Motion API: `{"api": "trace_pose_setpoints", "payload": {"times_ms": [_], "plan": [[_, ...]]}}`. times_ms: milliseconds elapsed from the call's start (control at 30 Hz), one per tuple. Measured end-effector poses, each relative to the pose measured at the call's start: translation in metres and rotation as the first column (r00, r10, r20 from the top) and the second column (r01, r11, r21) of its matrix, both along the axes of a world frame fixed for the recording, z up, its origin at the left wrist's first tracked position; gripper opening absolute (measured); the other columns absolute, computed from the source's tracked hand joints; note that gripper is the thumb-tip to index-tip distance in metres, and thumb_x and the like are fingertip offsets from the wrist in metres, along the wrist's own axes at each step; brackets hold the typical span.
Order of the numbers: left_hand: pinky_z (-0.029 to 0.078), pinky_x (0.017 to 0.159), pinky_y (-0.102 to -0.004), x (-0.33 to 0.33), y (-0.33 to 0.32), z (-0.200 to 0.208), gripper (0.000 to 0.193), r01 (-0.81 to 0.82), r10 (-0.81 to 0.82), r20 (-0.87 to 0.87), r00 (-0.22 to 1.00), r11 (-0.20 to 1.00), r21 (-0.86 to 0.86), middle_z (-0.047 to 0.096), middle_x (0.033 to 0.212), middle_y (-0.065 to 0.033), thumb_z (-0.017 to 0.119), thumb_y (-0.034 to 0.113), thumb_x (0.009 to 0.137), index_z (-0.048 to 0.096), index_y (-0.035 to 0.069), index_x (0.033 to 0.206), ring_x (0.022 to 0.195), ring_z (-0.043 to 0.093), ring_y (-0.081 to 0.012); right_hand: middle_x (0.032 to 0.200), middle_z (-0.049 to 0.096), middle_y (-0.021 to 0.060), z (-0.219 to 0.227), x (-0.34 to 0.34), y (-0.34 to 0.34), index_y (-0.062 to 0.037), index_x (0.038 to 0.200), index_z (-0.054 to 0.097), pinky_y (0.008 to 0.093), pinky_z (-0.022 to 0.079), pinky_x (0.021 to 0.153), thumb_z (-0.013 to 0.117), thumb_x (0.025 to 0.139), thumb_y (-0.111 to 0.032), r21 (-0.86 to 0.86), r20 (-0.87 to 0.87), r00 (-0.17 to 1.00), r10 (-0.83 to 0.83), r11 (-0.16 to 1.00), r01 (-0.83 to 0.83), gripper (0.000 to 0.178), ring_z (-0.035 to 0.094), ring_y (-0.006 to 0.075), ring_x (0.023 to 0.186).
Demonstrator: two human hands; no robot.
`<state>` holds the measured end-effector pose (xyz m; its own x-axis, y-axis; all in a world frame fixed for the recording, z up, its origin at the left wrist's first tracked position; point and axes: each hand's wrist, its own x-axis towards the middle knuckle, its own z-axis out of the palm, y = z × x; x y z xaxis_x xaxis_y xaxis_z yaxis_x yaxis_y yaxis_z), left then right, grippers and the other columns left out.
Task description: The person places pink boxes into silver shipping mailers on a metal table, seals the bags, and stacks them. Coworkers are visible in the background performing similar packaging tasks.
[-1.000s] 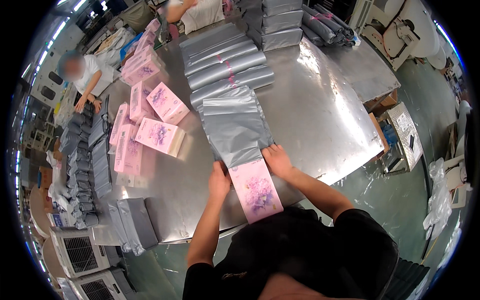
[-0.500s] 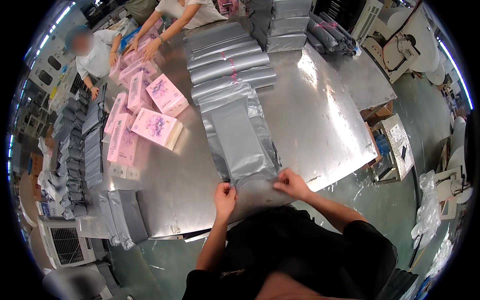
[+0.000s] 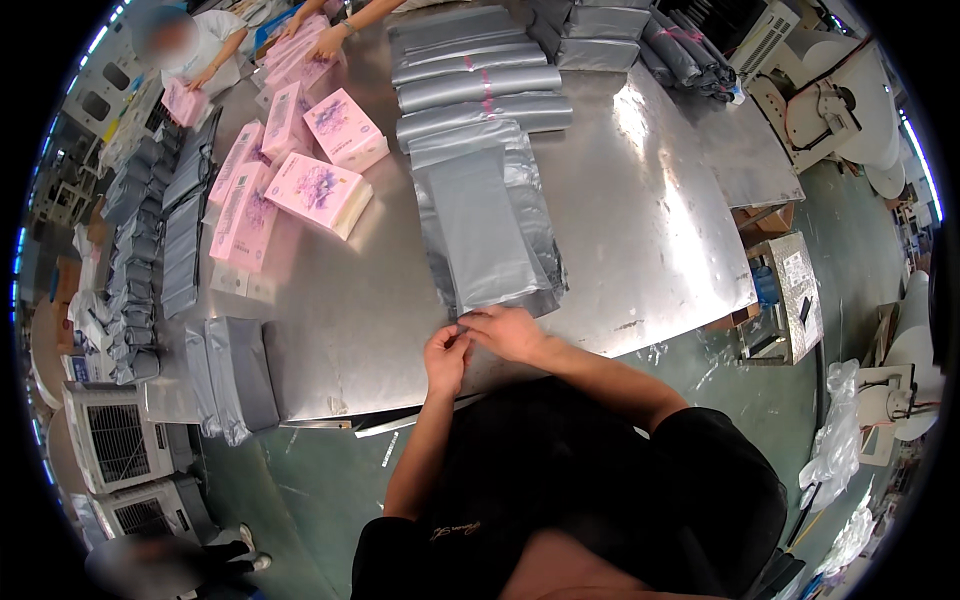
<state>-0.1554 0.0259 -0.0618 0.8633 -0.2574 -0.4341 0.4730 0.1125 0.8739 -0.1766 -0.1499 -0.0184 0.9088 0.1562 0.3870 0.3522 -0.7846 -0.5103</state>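
A stack of flat grey plastic mailing bags (image 3: 480,230) lies in front of me, its near end close to the table's front edge. My left hand (image 3: 446,360) is at the lower left corner of the stack, thumb and fingers pinched together. Beside it, my right hand (image 3: 507,333) reaches across to that corner, fingers closed and almost touching the left fingertips. Whatever lies between the fingertips is hidden or too small to make out. Beyond the stack lie several rolled bundles of grey bags (image 3: 480,90).
Pink tissue packs (image 3: 318,192) are grouped at left on the metal table (image 3: 350,330). Filled grey parcels (image 3: 243,375) stand at the front left corner. Across the table, a co-worker's hands (image 3: 325,42) handle pink packs; another person holds a pink pack (image 3: 185,102).
My right hand has moved left from the stack's right corner to meet my left hand. The view has shifted slightly. At the far left, a co-worker has lifted a pink pack.
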Motion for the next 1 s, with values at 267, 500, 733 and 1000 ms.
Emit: {"api": "trace_pose_setpoints", "payload": {"times_ms": [267, 500, 733, 1000], "plan": [[0.053, 0.065, -0.0299, -0.002, 0.050, -0.010, 0.030, -0.007, -0.008, 0.139, 0.990, 0.994, 0.106, 0.068, 0.111, -0.0094, 0.060, -0.003, 0.091, 0.066, 0.002, 0.120, 0.086, 0.066, -0.0174, 0.113, 0.063, 0.0082, 0.015, -0.149, -0.132, -0.0110, 0.103, 0.068, 0.0446, 0.058, 0.067, 0.067, 0.090, -0.019, -0.252, -0.588, 0.809, 0.028, 0.943, -0.215, 0.015, 0.069, 0.0310, 0.088], [0.047, 0.106, -0.0479, 0.046, 0.034, 0.095, 0.039, -0.240, -0.791, 0.586, -0.176, 0.612, 0.754, 0.063, 0.134, -0.0093, 0.067, 0.006, 0.084, 0.069, 0.011, 0.123, 0.128, 0.056, -0.0325, 0.142, 0.060, 0.0063, 0.083, -0.111, -0.212, -0.0145, 0.143, 0.056, 0.0388, 0.054, 0.090, 0.070, 0.080, -0.010, -0.486, -0.417, 0.909, 0.000, 0.845, -0.223, 0.064, 0.065, 0.0292, 0.106], [0.041, 0.115, -0.0487, 0.077, 0.019, 0.076, 0.021, -0.175, -0.831, 0.422, -0.362, 0.505, 0.845, 0.069, 0.118, -0.0054, 0.066, 0.011, 0.084, 0.072, 0.008, 0.105, 0.124, 0.060, -0.0244, 0.123, 0.065, 0.0031, 0.065, 0.011, -0.174, -0.0140, 0.105, 0.073, 0.0368, 0.049, 0.096, 0.069, 0.081, -0.019, -0.639, 0.193, 0.801, 0.567, 0.692, -0.337, 0.025, 0.060, 0.0226, 0.113], [0.056, 0.076, -0.0310, 0.060, 0.010, 0.051, 0.008, -0.001, 0.057, 0.233, 0.971, 0.973, -0.233, 0.070, 0.098, -0.0019, 0.067, 0.013, 0.101, 0.069, 0.005, 0.103, 0.082, 0.066, -0.0124, 0.094, 0.064, 0.0010, 0.024, 0.014, -0.151, -0.0052, 0.094, 0.067, 0.0352, 0.060, 0.078, 0.068, 0.101, -0.024, 0.817, -0.491, 0.841, 0.228, 0.456, 0.353, 0.020, 0.062, 0.0116, 0.083]]}}
